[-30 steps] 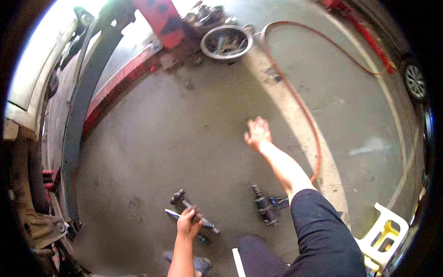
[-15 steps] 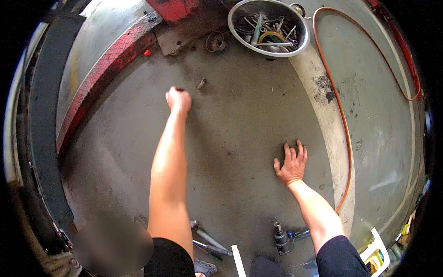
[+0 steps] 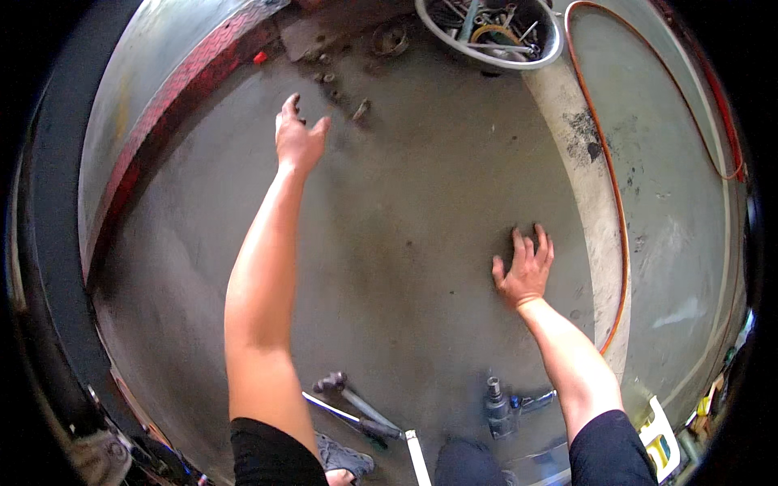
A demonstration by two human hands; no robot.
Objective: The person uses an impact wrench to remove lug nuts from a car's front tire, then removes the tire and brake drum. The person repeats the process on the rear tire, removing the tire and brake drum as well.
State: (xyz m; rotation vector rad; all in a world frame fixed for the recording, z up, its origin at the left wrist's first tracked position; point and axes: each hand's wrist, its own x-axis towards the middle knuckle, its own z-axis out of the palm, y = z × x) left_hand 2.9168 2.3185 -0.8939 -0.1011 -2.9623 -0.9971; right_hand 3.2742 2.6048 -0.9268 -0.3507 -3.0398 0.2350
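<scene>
My left hand [image 3: 298,139] is stretched far forward over the concrete floor, fingers apart and holding nothing. It hovers close to several small metal nuts and bolts [image 3: 361,110] lying near a red ramp edge [image 3: 174,97]. Flat on the floor to the right lies my right hand [image 3: 525,267], palm down with fingers spread, bearing my weight. Close to my knees lie a long-handled wrench [image 3: 356,405] and a dark impact tool [image 3: 496,405].
A round metal basin [image 3: 545,53] full of tools stands at the top. An orange hose [image 3: 620,243] runs down the right side along a pale painted stripe [image 3: 587,194]. A dark vehicle frame curves along the left. A yellow and white container [image 3: 666,441] sits at lower right.
My view has shifted forward and the floor parts sit nearer. My left hand has opened and lifted near the small nuts. My right hand stays planted on the floor.
</scene>
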